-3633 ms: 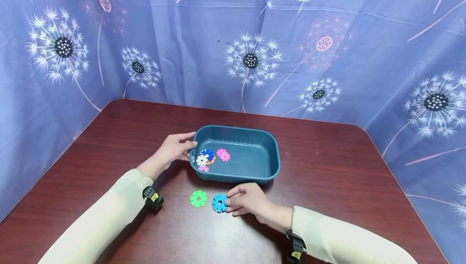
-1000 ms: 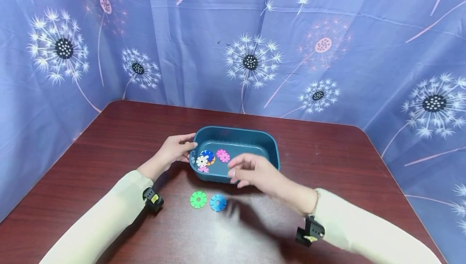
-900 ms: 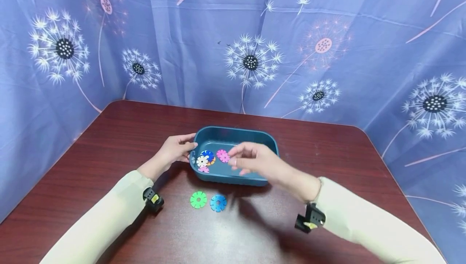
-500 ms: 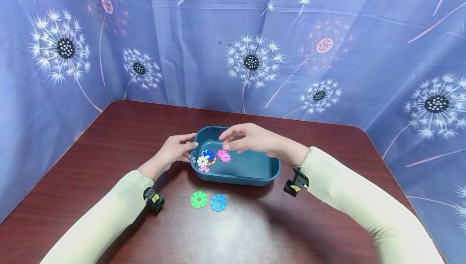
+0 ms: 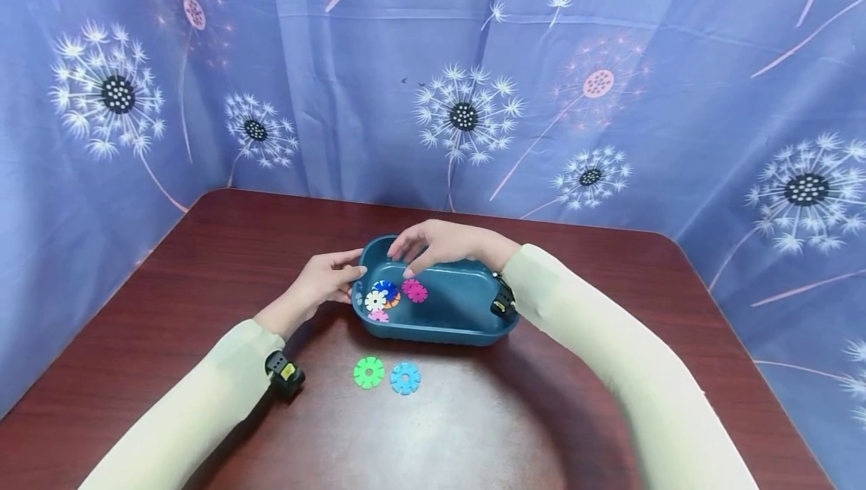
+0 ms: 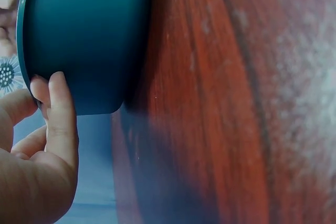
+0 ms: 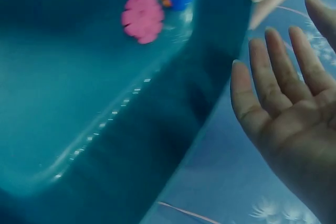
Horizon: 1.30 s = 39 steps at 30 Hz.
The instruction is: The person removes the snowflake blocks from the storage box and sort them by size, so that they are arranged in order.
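My left hand (image 5: 321, 279) grips the left end of a dark teal plastic basin (image 5: 446, 336), thumb at the rim and fingers along the outer wall. Over the basin's back-left part hovers my right hand (image 5: 440, 243), fingers loosely bent and holding nothing; the right wrist view shows its palm (image 7: 310, 124) with fingers apart. Inside the basin lie notched plastic discs: a blue one (image 5: 386, 289), a white one (image 5: 375, 300), part of an orange one (image 5: 395, 300), a light pink one (image 5: 379, 316) and overlapping dark pink discs (image 5: 416, 293).
On the brown wooden table (image 5: 271, 430), in front of the basin, a green notched disc (image 5: 368, 373) and a light blue notched disc (image 5: 405, 379) lie side by side. A blue dandelion-print curtain (image 5: 379, 99) hangs behind and around the table.
My right hand has let go of the light blue disc on the table, risen, and moved back and left over the basin. The left hand keeps its hold on the basin.
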Tool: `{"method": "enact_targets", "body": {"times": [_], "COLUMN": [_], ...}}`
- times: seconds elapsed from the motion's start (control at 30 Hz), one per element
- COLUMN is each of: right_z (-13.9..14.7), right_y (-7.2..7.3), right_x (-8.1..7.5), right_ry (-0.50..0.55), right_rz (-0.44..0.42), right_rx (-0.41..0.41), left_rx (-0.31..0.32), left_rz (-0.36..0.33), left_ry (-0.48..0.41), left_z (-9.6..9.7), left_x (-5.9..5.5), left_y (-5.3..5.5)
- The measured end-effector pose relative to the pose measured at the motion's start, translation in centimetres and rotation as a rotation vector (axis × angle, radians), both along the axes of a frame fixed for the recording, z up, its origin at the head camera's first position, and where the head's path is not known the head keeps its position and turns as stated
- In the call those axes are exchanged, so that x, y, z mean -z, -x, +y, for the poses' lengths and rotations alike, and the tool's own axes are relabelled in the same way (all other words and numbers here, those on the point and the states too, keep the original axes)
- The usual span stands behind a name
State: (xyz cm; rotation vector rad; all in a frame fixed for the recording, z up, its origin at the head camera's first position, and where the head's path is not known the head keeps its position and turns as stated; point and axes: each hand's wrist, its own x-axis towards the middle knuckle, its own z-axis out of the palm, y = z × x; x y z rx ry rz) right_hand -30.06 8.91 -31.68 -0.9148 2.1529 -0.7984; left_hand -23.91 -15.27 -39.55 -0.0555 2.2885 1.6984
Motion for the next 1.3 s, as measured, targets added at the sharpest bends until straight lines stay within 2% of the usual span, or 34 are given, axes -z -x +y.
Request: {"method": "enact_targets", "body": {"times": [0.23, 0.47, 0.77, 1.0, 1.3], "right_z": [-1.3, -2.2, -3.2, -3.7, -3.3], "right_y": [1.4, 1.8, 1.4, 1.0, 1.4], "right_x": [3.0, 5.6, 6.6, 7.8, 7.8], "right_ry": [-0.093, -0.113, -0.127, -0.081, -0.050], "right_rz": [0.068, 0.056, 0.118, 0.174, 0.182], "right_rx": [-0.057, -0.018, -0.024, -0.002, 0.056], "left_rx": [-0.003, 0.006, 0.014, 0.013, 0.009], "left_rz": [0.001, -0.016, -0.022, -0.020, -0.013], "left_ry": [-0.012, -0.020, -0.013, -0.010, -0.003], "left_z": [0.0, 0.0, -0.3, -0.4, -0.3], "left_x": [0.1, 0.1, 0.0, -0.1, 0.1], "left_y": [0.0, 0.0, 0.1, 0.0, 0.2]}}
